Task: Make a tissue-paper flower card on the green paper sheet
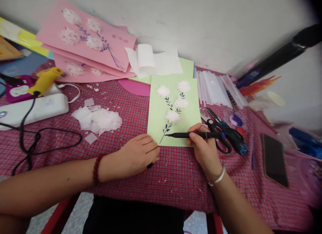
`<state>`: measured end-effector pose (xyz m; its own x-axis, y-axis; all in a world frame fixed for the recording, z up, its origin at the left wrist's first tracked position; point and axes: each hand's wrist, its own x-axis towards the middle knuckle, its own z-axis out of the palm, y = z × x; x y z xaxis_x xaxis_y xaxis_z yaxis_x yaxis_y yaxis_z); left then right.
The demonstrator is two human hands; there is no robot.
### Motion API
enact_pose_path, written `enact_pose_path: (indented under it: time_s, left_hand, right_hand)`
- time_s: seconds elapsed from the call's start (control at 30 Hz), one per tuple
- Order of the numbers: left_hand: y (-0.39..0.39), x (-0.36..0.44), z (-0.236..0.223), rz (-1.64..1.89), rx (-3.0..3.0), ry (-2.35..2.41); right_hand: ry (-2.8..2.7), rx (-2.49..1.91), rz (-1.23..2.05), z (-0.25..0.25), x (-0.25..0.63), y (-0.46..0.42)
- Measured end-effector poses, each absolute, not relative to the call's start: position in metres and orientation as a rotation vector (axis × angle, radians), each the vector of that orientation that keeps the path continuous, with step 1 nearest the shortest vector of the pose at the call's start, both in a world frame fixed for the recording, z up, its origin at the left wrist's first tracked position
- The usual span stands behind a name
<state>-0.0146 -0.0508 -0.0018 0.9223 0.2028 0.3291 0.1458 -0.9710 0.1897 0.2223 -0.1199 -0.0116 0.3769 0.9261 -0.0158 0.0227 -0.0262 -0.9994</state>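
A black marker pen [176, 135] is pinched in my right hand [203, 147], its tip on the light green card [157, 110] beside a drawn stem. Several white paper flowers [172, 117] are on the card, joined by drawn stems with dark blue leaves. My left hand [138, 153] rests at the card's lower left corner with its fingers curled. From under those fingers pokes a small black pen cap [150, 165], the rest of it hidden.
White paper squares [98, 120] lie in a pile at left, near a yellow glue gun [46, 80] and white power strip [37, 108]. Pink flower cards [88, 39] lean behind. Scissors [223, 133], glue sticks [212, 88] and a phone [274, 160] lie at right.
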Motion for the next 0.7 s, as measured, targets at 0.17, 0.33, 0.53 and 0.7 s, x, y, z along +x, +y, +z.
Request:
enact_pose_path:
  time_s: [0.17,0.33,0.53,0.7]
  left_hand:
    - [-0.050,-0.015,-0.002,0.609,2.887,0.284]
    - [-0.047,-0.016,-0.008,0.491,2.908,0.347]
    - [-0.047,-0.018,-0.008,0.300,2.935,0.323]
    - [-0.048,-0.018,-0.005,0.230,2.925,0.335]
  right_hand:
    - [-1.114,-1.504,0.871,-0.007,0.216,-0.121]
    - [-1.194,-1.541,0.852,-0.002,0.211,-0.118]
    - [-1.171,-1.545,0.860,-0.001,0.213,-0.118]
    - [-1.176,-1.542,0.874,-0.002,0.212,-0.118]
